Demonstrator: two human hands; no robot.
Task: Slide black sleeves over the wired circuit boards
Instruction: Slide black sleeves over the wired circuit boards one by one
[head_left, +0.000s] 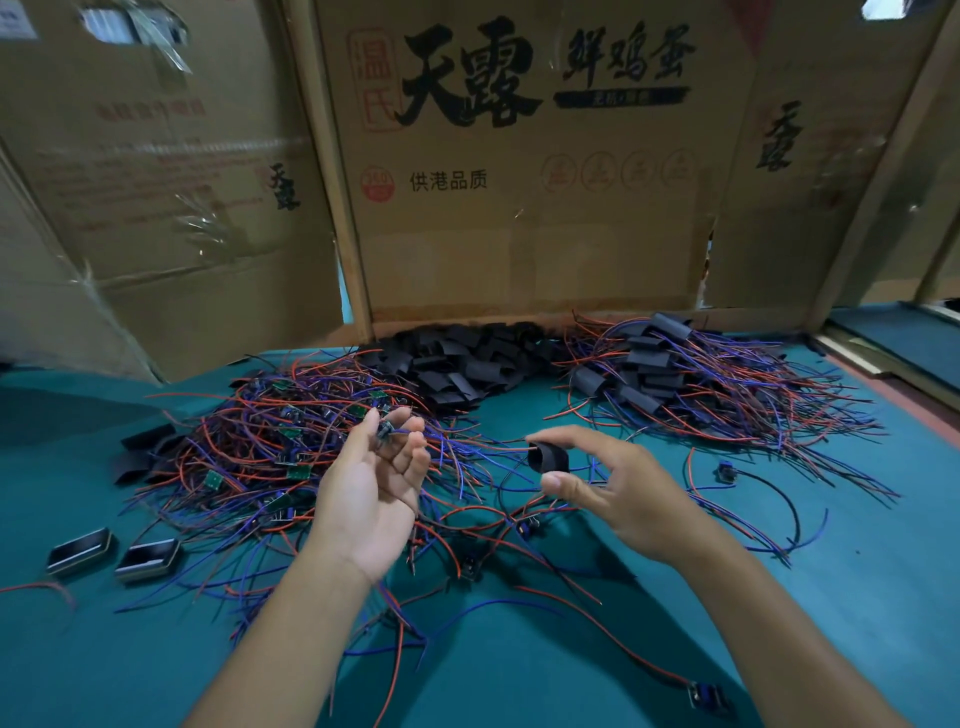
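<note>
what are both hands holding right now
Left hand: palm up, fingertips pinching a small wired circuit board.
Right hand: thumb and forefinger pinching an open black sleeve.

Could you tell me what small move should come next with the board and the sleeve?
Probably bring the hands together: the left hand pinches a wired board, the right hand holds an open black sleeve, and a gap separates them.

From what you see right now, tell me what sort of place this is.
Probably a small hand-assembly workbench. A heap of wired circuit boards and a pile of black sleeves lie on a green table, screened by flattened cardboard boxes.
</note>
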